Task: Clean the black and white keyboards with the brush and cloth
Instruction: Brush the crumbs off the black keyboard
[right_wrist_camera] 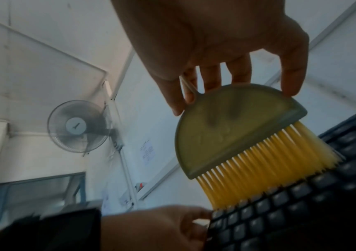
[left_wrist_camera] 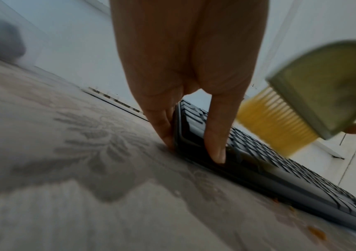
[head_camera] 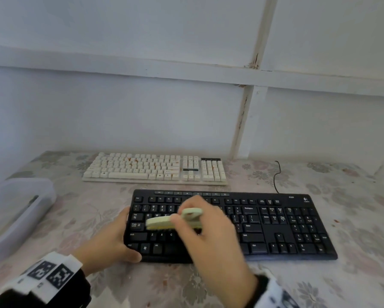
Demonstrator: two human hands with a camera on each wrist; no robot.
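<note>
The black keyboard (head_camera: 275, 227) lies near the table's front edge. My left hand (head_camera: 119, 236) grips its left end, fingers along the side and thumb on the front rim. My right hand (head_camera: 204, 232) holds a pale green brush (head_camera: 164, 222) over the left-middle keys. In the right wrist view the brush (right_wrist_camera: 233, 129) touches the black keyboard (right_wrist_camera: 301, 212) with its yellow bristles. The left wrist view shows my left hand (left_wrist_camera: 172, 76) astride the corner of the black keyboard (left_wrist_camera: 301, 178), with the brush (left_wrist_camera: 327, 88) at the right. Behind lies the white keyboard (head_camera: 155, 168), with orange specks. No cloth is visible.
A translucent plastic container (head_camera: 19, 210) stands at the table's left edge. A black cable (head_camera: 276, 176) runs from the black keyboard toward the wall. Orange crumbs (left_wrist_camera: 316, 232) lie on the flowered tablecloth (head_camera: 353, 274) in front of the keyboard. The wall stands close behind the white keyboard.
</note>
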